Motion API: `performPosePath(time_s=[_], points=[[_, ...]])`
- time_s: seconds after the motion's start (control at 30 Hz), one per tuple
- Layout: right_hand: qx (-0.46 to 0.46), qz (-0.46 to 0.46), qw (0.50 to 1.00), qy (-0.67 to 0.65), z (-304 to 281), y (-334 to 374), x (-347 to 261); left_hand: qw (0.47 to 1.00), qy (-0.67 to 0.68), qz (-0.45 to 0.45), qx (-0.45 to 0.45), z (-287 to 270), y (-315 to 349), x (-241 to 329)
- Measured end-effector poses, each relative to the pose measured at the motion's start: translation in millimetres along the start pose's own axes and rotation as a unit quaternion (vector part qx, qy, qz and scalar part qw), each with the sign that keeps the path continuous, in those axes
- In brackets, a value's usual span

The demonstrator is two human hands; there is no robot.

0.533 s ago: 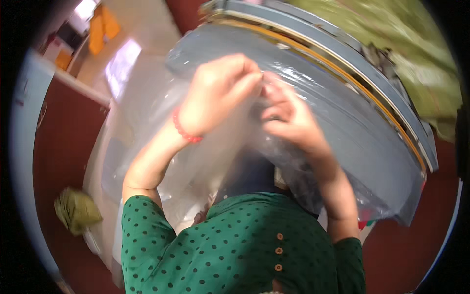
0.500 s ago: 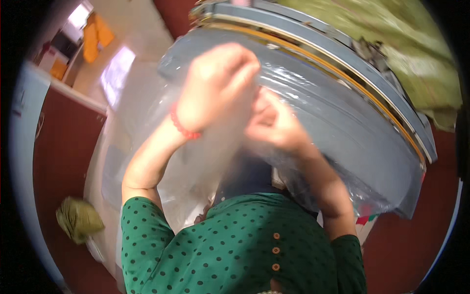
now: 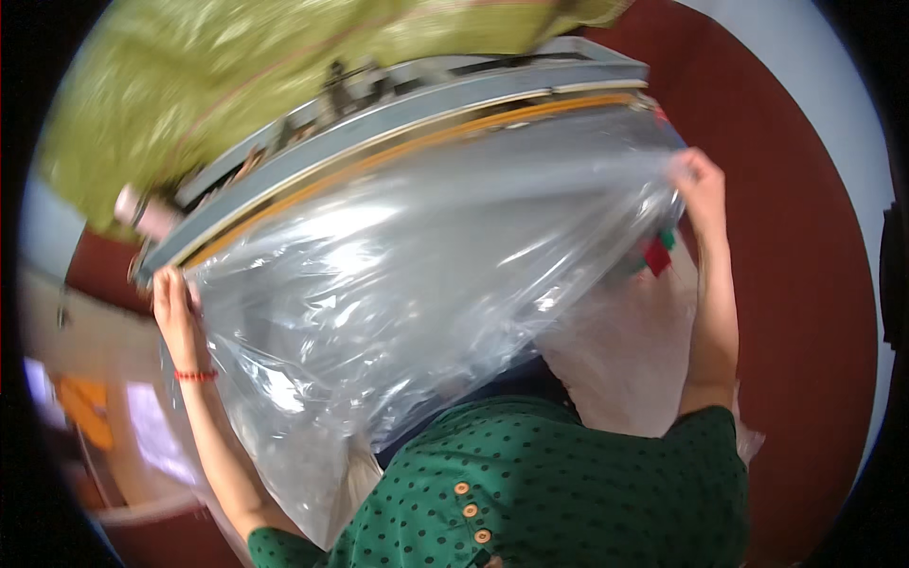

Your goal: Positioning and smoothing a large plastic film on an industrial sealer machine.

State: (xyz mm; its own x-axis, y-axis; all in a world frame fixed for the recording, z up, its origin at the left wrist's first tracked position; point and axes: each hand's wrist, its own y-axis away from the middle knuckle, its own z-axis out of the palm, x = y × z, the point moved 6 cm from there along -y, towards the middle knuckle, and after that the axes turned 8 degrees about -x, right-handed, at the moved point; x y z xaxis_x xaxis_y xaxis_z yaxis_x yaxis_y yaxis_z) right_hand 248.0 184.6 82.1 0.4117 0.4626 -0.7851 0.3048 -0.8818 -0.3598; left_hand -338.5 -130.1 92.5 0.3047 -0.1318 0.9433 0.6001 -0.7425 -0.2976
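**Evenly does it: a clear plastic sheet [image 3: 407, 284] stretches along a blue-grey frame [image 3: 426, 112]**

At the frame's left end, my left hand [image 3: 177, 308] pinches the sheet's margin just beside the corner; near the right end, my right hand [image 3: 701, 189], slightly blurred, pinches the opposite side. Between them the sheet hangs glossy and loose in front of the orange strip [image 3: 587, 102] on the frame's near edge, its lower edge slanting across my dark trousers [image 3: 530, 379]. Long folds fan from my right grip; crumples gather below the left. Good handling, I judge, calls for equal outward pull from both grips, the top margin lined up with the strip, since a harder tug on one side would likely drive creases diagonally. Thin plastic probably slips easily, so a firm pinch seems safest. How many layers I hold, I cannot tell.
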Motion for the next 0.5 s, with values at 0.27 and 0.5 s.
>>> performPosePath(time_s=[0.27,0.5], points=[[0.209,0.049,0.969,-0.124,-55.2,-22.0,96.3,0.988,-0.044,-0.029,-0.146,76.8,-25.1,-107.7],[0.112,0.159,0.979,-0.054,-24.7,-16.1,195.2,0.995,0.029,-0.091,-0.013,51.5,-8.9,-150.6]])
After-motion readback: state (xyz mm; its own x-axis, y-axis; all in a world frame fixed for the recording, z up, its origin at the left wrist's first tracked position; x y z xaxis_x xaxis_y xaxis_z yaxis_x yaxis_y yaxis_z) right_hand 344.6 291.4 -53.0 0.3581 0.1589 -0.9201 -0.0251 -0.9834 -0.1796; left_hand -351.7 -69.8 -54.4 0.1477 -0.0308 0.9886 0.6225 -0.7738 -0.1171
